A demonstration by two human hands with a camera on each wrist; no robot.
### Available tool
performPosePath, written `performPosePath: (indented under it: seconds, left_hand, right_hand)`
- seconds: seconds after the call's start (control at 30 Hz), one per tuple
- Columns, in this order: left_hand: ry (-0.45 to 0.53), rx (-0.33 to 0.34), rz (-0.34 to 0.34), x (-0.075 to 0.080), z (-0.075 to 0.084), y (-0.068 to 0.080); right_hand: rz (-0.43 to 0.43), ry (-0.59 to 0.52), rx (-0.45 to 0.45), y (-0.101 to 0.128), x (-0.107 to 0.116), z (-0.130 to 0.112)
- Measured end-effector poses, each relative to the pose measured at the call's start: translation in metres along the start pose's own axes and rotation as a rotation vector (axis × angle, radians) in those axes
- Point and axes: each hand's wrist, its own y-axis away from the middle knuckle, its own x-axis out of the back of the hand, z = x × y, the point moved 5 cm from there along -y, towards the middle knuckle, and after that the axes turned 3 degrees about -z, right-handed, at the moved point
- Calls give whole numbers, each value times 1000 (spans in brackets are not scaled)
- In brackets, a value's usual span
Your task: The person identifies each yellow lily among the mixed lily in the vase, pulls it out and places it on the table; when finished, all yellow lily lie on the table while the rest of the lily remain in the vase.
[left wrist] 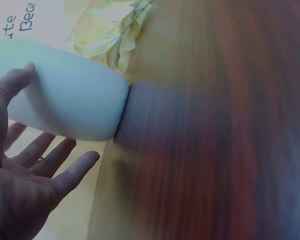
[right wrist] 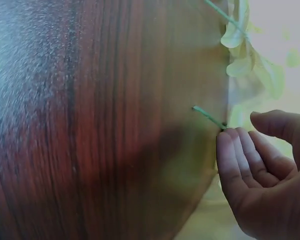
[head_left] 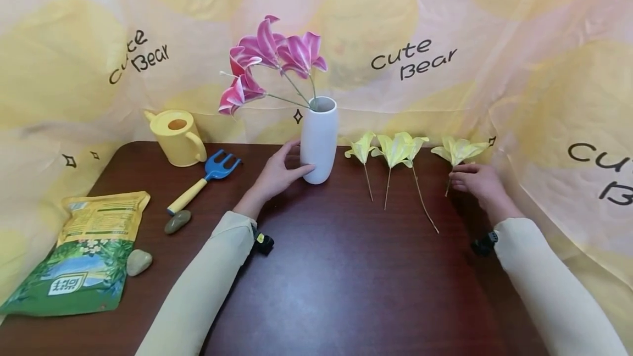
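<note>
A tall white vase [head_left: 318, 142] stands upright at the back of the table, with several pink lilies [head_left: 267, 54] leaning left from its mouth. My left hand [head_left: 277, 174] holds its lower left side, thumb across the front and some fingertips behind it. The little finger [left wrist: 77, 172] is clear of the vase in the left wrist view. At the right, a yellow lily [head_left: 457, 150] lies near the back edge. My right hand [head_left: 477, 183] is at its stem [right wrist: 207, 117], fingertips by the stem and thumb apart from them; part of the stem is hidden.
Several more yellow lilies [head_left: 393, 150] lie between the vase and my right hand. On the left are a yellow watering can [head_left: 173, 139], a blue garden fork [head_left: 217, 166], two stones [head_left: 139, 262] and a green-yellow bag [head_left: 94, 251]. A printed cloth [head_left: 346, 21] hangs behind.
</note>
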Motion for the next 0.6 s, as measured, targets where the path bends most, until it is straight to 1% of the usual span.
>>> performPosePath:
  seconds: [0.1,0.27,0.43,0.6]
  left_hand:
    - [-52,1,-14,13,1,7]
    - [-127,8,-20,34,8,21]
    - [-117,24,-29,39,11,31]
    - [-128,38,-30,42,9,39]
  right_hand:
    - [36,139,-12,1,3,0]
    - [76,260,-68,-6,1,8]
    - [118,271,-97,-10,1,17]
    - [97,226,-80,-11,-4,17]
